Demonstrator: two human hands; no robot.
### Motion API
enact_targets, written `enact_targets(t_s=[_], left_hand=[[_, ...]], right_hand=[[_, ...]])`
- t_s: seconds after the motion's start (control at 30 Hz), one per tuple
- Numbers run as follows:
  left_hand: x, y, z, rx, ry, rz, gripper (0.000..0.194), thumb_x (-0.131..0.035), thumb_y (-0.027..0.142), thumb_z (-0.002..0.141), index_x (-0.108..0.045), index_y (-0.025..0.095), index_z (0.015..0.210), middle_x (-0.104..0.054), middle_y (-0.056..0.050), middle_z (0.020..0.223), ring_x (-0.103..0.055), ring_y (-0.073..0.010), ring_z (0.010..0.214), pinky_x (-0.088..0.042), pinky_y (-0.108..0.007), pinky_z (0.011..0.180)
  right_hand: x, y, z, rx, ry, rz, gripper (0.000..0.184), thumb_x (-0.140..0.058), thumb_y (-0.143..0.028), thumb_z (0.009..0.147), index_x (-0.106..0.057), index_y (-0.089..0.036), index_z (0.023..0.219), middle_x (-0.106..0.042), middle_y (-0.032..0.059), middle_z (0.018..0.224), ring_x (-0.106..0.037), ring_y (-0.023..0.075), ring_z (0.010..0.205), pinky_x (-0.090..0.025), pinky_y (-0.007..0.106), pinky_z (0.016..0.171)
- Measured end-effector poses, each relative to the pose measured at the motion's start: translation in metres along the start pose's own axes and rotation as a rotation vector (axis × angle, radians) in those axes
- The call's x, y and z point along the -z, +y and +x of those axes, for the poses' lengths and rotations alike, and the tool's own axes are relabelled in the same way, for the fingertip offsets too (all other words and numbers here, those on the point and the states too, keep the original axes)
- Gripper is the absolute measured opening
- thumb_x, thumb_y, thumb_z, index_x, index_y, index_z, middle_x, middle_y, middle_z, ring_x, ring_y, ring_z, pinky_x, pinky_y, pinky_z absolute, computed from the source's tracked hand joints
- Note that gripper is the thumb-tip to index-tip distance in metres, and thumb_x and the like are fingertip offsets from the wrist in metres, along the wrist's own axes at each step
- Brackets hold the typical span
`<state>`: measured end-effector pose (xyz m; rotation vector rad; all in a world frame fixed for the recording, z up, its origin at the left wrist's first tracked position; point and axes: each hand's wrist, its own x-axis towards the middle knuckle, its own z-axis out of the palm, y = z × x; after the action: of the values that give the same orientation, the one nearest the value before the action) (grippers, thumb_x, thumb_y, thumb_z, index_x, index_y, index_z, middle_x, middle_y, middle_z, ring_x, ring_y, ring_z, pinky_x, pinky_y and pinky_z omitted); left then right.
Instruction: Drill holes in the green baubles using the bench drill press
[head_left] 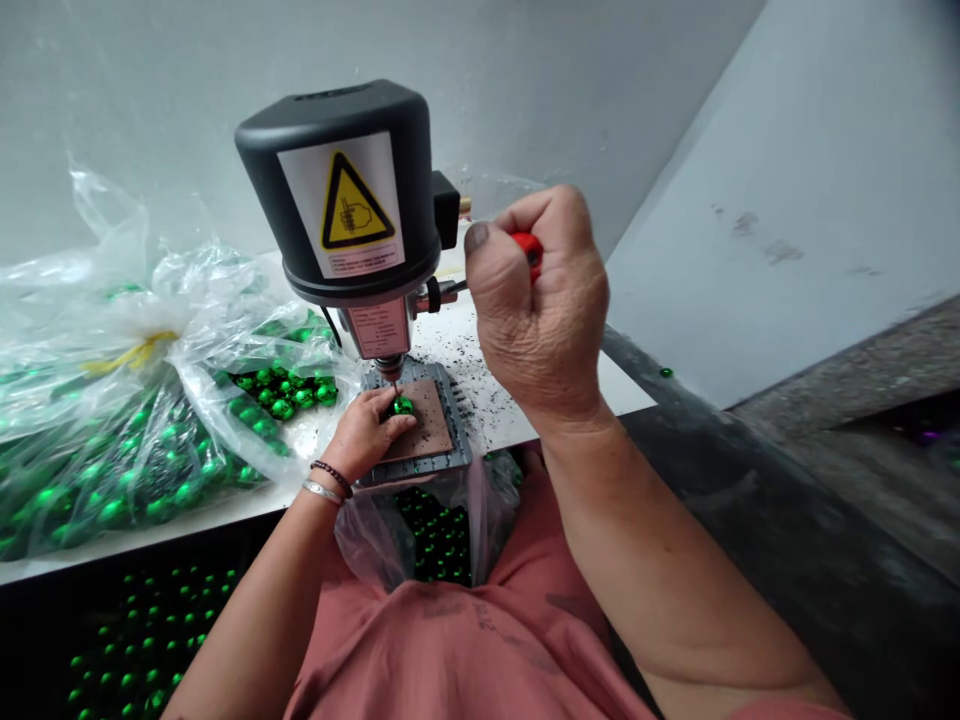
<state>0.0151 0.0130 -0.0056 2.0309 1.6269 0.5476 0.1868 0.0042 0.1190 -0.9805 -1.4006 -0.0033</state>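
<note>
A small shiny green ball (pixel 403 406) sits under the bit of a black-topped bench drill press (pixel 262 170). Thumb and fingers of my left hand (pixel 365 432) close around the ball on a brown board (pixel 433 420), which lies on the grey drill base (pixel 459 440). Higher up on the right, my right hand (pixel 544 290) is wrapped around the red knob (pixel 531 250) of the drill's feed lever. The bit reaches down to the top of the ball; whether it has entered cannot be made out.
Clear plastic bags (pixel 187 370) of green balls cover the table's left side. Dark shavings (pixel 487 400) litter the white tabletop (pixel 630 390). An open plastic bag (pixel 375 540) with more balls hangs at my lap. One loose ball (pixel 666 372) lies on the floor at right.
</note>
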Motion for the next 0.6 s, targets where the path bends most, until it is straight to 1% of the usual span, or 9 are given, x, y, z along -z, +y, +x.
enact_targets(t_s=[0.13,0.23,0.33,0.6], left_hand=[[-0.005,-0.001,-0.003,-0.007,0.051,-0.011,0.045,-0.059,0.039,0.074,-0.061,0.016,0.113,-0.06,-0.01,0.117,-0.052,-0.022,0.111,-0.037,-0.035,0.099],[-0.007,0.0,-0.005,0.002,0.086,-0.015,0.041,-0.061,0.036,0.074,-0.062,0.017,0.11,-0.062,-0.009,0.113,-0.053,-0.0209,0.109,-0.038,-0.034,0.098],[-0.009,0.0,-0.005,0.002,0.108,-0.025,0.041,-0.061,0.035,0.074,-0.062,0.017,0.11,-0.061,-0.009,0.112,-0.054,-0.0205,0.107,-0.038,-0.034,0.098],[-0.015,-0.007,-0.004,-0.022,0.157,-0.016,0.04,-0.064,0.035,0.071,-0.064,0.019,0.108,-0.062,-0.008,0.108,-0.056,-0.0208,0.101,-0.041,-0.036,0.096]], right_hand=[[0.0,0.001,-0.005,0.012,0.017,0.002,0.022,-0.042,-0.038,0.084,-0.041,-0.019,0.074,-0.039,-0.0057,0.062,-0.038,0.0018,0.054,-0.04,0.017,0.056],[0.0,0.002,-0.01,0.003,0.037,-0.01,0.019,-0.045,-0.035,0.083,-0.042,-0.019,0.074,-0.039,-0.0061,0.062,-0.036,0.0018,0.052,-0.038,0.017,0.053],[0.0,0.004,-0.017,-0.004,0.053,-0.029,0.017,-0.046,-0.034,0.082,-0.043,-0.02,0.074,-0.039,-0.0061,0.062,-0.036,0.0018,0.051,-0.037,0.017,0.052],[0.001,0.013,-0.04,0.05,0.072,-0.075,0.011,-0.047,-0.028,0.081,-0.044,-0.019,0.076,-0.04,-0.0061,0.06,-0.035,0.0018,0.051,-0.036,0.017,0.052]])
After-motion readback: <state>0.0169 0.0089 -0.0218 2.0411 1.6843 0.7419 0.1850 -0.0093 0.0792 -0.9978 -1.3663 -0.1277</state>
